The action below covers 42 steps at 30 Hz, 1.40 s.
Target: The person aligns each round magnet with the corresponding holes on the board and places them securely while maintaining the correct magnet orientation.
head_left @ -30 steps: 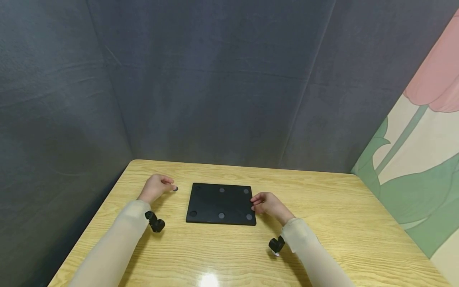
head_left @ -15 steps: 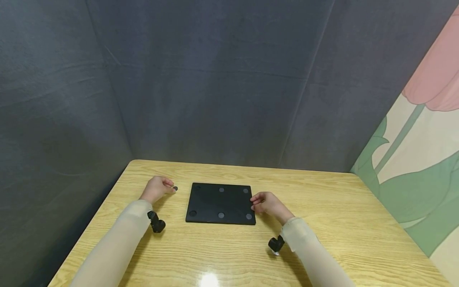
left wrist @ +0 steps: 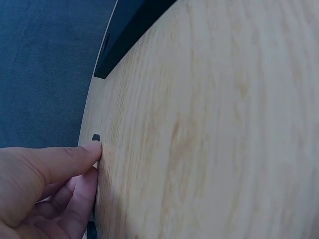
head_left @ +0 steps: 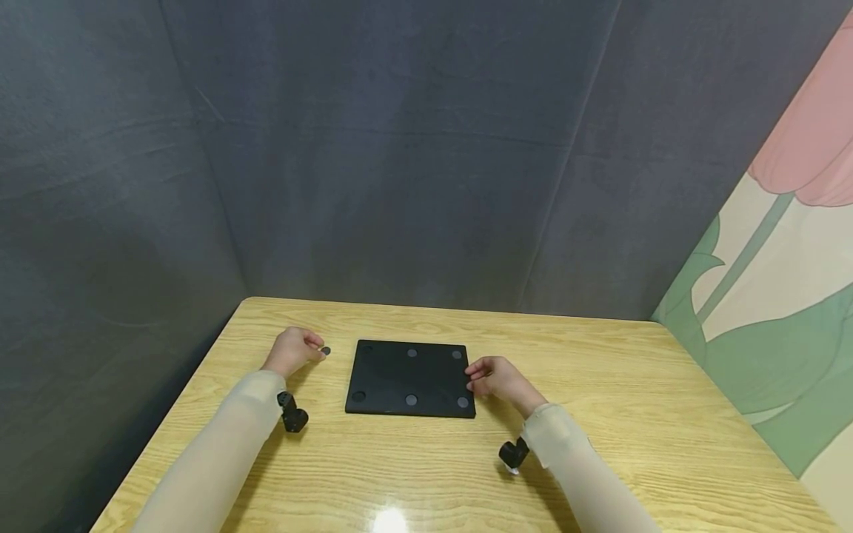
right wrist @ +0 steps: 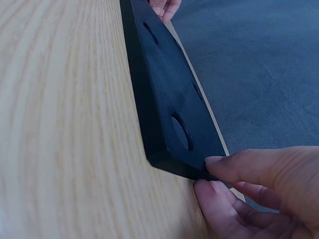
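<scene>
Clock centred on the board, head view. At twelve, a dark curtain (head_left: 400, 148); spread all round below, a wood-grain table (head_left: 400, 474). At the centre, flat on the table, a black board (head_left: 386, 374) with six round recesses (head_left: 358, 397). At three, the right hand (head_left: 498, 381), thumb and fingertip pinching the board's edge. Just past nine, apart from the board, the left hand (head_left: 291, 349), gripping a small dark disc (head_left: 326, 351) between thumb and finger; lifted or resting on the table, cannot tell. Judging by shade, probably done: four recesses, apparently filled with grey discs (head_left: 411, 400), at twelve, two, four and six. Probably left to fill: the darker pair at eight and ten.
</scene>
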{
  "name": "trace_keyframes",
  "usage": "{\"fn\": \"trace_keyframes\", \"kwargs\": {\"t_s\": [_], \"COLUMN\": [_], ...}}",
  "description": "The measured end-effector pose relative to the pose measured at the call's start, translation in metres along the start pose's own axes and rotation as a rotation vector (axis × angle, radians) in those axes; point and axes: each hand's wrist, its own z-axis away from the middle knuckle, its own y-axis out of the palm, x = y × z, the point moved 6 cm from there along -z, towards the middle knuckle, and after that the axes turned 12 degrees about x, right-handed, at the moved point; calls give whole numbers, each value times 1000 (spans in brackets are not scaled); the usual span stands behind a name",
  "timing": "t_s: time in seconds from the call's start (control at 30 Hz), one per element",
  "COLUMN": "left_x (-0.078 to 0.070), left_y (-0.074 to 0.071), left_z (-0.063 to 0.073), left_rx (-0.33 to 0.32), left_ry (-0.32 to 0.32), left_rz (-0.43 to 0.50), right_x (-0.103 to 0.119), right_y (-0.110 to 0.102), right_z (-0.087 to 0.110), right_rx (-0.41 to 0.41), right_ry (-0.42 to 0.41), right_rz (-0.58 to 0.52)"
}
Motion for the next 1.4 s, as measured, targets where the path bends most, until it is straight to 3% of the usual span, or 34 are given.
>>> {"fn": "trace_keyframes", "kwargs": {"t_s": [0.73, 1.4], "left_x": [-2, 0], "left_y": [-1, 0], "left_z": [-2, -4], "left_rx": [10, 4], "left_ry": [-28, 2], "left_rz": [-27, -43], "right_x": [0, 0], "right_y": [0, 2], "right_z": [0, -1], "right_rx": [-6, -12], "right_ry": [11, -1], "right_rz": [4, 21]}}
